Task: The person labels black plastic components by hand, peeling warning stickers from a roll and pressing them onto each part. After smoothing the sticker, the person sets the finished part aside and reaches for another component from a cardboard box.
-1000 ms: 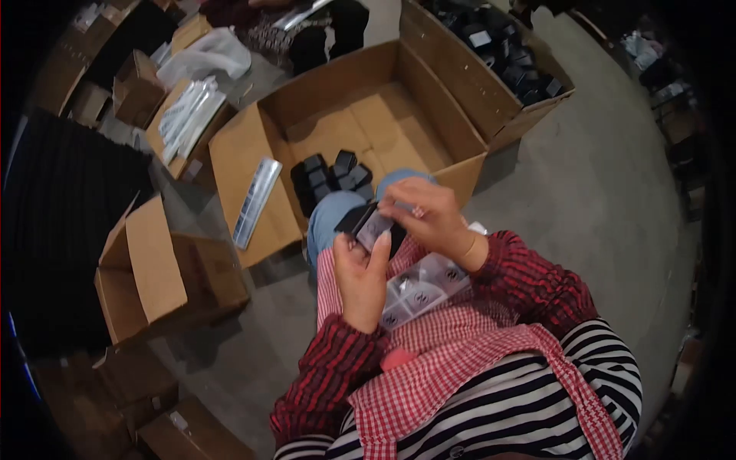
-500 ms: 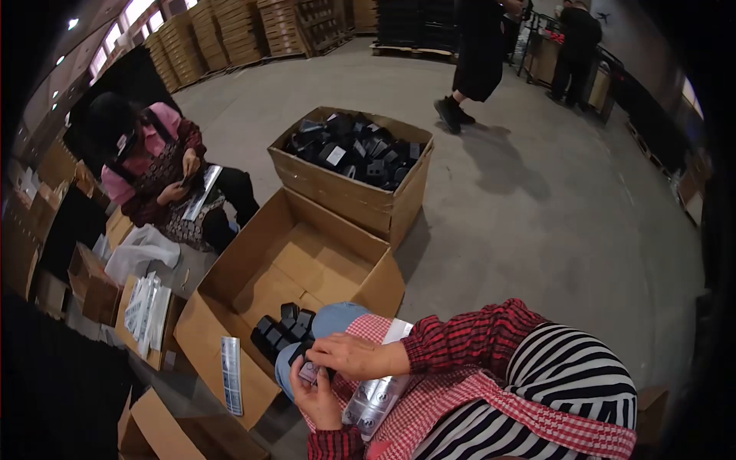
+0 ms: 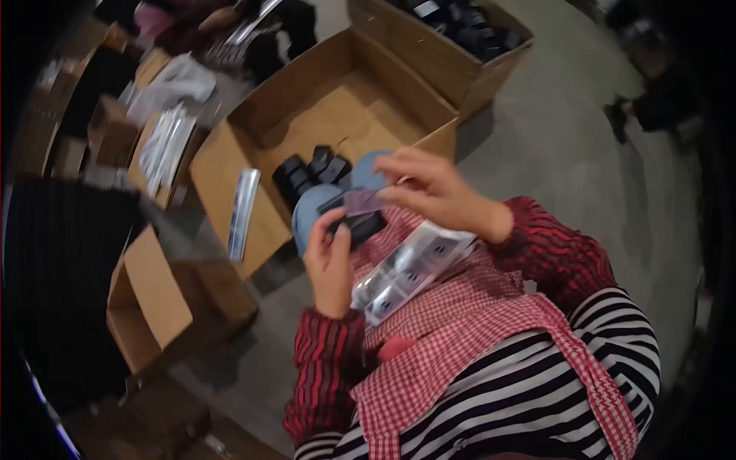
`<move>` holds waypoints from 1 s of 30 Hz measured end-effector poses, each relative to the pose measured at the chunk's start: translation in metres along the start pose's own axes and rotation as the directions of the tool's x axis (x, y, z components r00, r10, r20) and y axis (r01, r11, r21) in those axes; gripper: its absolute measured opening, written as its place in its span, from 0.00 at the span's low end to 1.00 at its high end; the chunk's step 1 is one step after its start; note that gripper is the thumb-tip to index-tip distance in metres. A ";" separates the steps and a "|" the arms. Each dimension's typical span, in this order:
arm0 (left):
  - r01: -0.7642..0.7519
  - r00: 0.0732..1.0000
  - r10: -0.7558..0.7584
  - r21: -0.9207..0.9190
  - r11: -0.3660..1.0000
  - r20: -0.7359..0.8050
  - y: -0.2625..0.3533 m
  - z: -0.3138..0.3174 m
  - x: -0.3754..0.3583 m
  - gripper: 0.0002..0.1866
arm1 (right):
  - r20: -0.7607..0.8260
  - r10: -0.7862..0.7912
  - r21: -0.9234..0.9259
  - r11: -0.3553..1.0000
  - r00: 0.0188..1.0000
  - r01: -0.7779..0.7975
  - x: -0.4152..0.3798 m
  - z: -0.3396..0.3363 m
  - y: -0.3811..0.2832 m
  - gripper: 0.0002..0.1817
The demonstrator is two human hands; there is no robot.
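My left hand (image 3: 330, 264) is closed around a black plastic block (image 3: 362, 230) above my lap. Between the thumb and fingers of my right hand (image 3: 433, 184) is a small translucent purplish film (image 3: 363, 202), stretched out just over the block. Whether the film still touches the block is blurred. On my checked apron (image 3: 452, 299) lies a silver sheet (image 3: 414, 270) with round dark marks. Beyond my knees, several black blocks (image 3: 307, 175) sit in the near corner of an open carton (image 3: 345, 84).
A second carton (image 3: 491, 73) behind holds many black pieces. Silver strips (image 3: 165, 149) stand in a box at left, and another silver strip (image 3: 244, 215) lies on the carton flap. An open small box (image 3: 184, 299) is at lower left. A seated person (image 3: 222, 19) works at upper left.
My view has tilted downward. My right hand has drawn away from the block, and the purplish film now spans from it. My left hand keeps hold of the block.
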State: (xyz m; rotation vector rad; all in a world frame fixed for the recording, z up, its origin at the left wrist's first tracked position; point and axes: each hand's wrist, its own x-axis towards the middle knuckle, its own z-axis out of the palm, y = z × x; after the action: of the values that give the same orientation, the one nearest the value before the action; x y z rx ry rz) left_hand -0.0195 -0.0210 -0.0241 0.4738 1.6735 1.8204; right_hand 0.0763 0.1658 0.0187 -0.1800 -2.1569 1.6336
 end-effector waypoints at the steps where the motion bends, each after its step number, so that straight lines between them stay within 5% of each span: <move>1: 0.029 0.999 -0.029 -0.006 1.000 0.026 0.007 0.001 0.000 0.12 | 0.024 0.013 0.039 0.999 1.000 -0.014 -0.004 0.001 0.008 0.18; 4: 0.162 0.986 -0.151 -0.180 0.970 0.076 0.035 0.011 -0.001 0.24 | 0.045 0.075 0.147 0.986 0.996 -0.081 0.000 -0.001 0.011 0.20; 6: 0.134 0.991 -0.132 -0.071 0.988 0.036 0.031 0.008 -0.001 0.22 | 0.076 0.081 0.157 0.983 0.994 -0.093 0.001 -0.001 0.014 0.21; 7: 0.102 0.995 -0.103 0.043 0.994 0.014 0.028 0.008 -0.001 0.20 | 0.106 0.061 0.093 0.993 0.992 -0.071 0.002 -0.001 0.014 0.22; 12: 0.071 0.992 -0.077 -0.060 0.996 -0.096 0.016 0.013 0.001 0.10 | 0.119 -0.050 -0.150 0.986 0.992 0.068 0.006 -0.003 0.004 0.24; 14: 0.050 0.989 -0.060 -0.074 0.996 -0.136 0.019 0.013 0.001 0.09 | -0.048 -0.114 -0.308 0.947 0.992 0.093 0.012 -0.010 0.001 0.29; 16: 0.078 0.981 -0.093 -0.091 0.993 -0.172 0.022 0.014 0.000 0.10 | -0.096 -0.138 -0.174 0.977 0.986 0.120 0.011 -0.016 0.014 0.30; 18: 0.068 0.983 -0.082 -0.090 0.994 -0.163 0.021 0.015 -0.001 0.10 | 0.091 0.155 0.253 0.952 0.984 -0.173 0.005 -0.016 0.019 0.32; 23: 0.080 0.985 -0.094 -0.100 0.992 -0.145 0.026 0.018 -0.002 0.09 | 0.109 0.326 0.396 0.852 0.939 -0.342 0.003 -0.001 0.015 0.25; 26: 0.063 0.992 -0.072 -0.093 0.994 -0.104 0.025 0.020 -0.001 0.12 | -0.002 0.221 0.231 0.949 0.975 -0.215 0.003 0.004 0.017 0.22; 27: 0.028 0.996 -0.041 -0.152 0.988 -0.082 0.026 0.026 -0.001 0.17 | -0.124 -0.134 -0.113 0.986 0.983 0.120 0.004 0.004 0.019 0.22; 28: -0.006 0.998 -0.007 -0.212 0.977 -0.063 0.026 0.030 -0.002 0.23 | -0.111 -0.491 -0.461 0.796 0.864 0.393 0.006 0.005 0.020 0.22; 30: -0.025 1.000 0.026 -0.043 0.999 0.015 0.026 0.031 -0.004 0.30 | -0.164 -0.528 -0.490 0.776 0.833 0.396 0.013 0.005 0.019 0.23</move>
State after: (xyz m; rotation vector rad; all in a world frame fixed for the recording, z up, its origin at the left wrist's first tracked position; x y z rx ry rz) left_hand -0.0021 -0.0003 0.0057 0.4918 1.6219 1.8624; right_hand 0.0598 0.1722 0.0029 -0.0053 -2.0810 0.7710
